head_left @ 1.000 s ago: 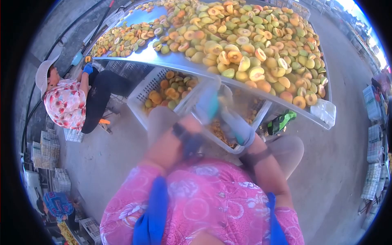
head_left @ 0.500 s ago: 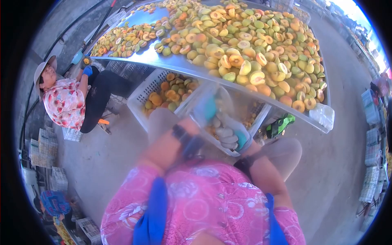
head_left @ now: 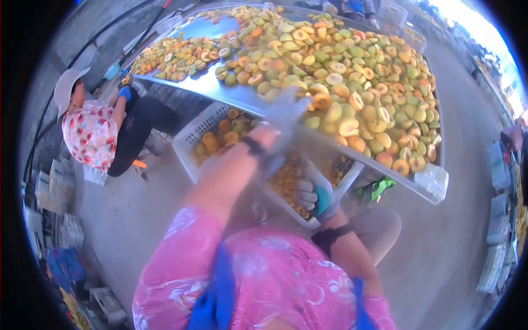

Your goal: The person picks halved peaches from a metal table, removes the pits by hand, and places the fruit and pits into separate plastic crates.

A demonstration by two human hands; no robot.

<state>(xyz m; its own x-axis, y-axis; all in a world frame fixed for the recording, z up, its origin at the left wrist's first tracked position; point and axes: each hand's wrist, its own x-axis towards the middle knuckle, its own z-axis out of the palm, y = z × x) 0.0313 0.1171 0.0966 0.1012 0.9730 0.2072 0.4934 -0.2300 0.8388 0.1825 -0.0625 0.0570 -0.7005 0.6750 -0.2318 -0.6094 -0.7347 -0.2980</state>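
My left hand, smeared by motion, is over the near edge of the metal tray, beside the halved apricots; its fingers cannot be made out. My right hand, in a grey and teal glove, is held over the crate between my knees. Its fingers are curled, and whatever they may hold is hidden. Small brown-yellow pieces, perhaps pits, lie in that crate. Left of it, a second white crate has orange and green apricots in it.
A person in a floral shirt sits at the left by the tray. Another person stands beyond its far side. A clear block-like object rests on the tray's right corner. A green bag lies on the floor; stacked crates stand right.
My left hand has moved up and forward from the crate to the tray's edge, away from my right hand. My right hand stays over the crate. The seated person's head has tipped down.
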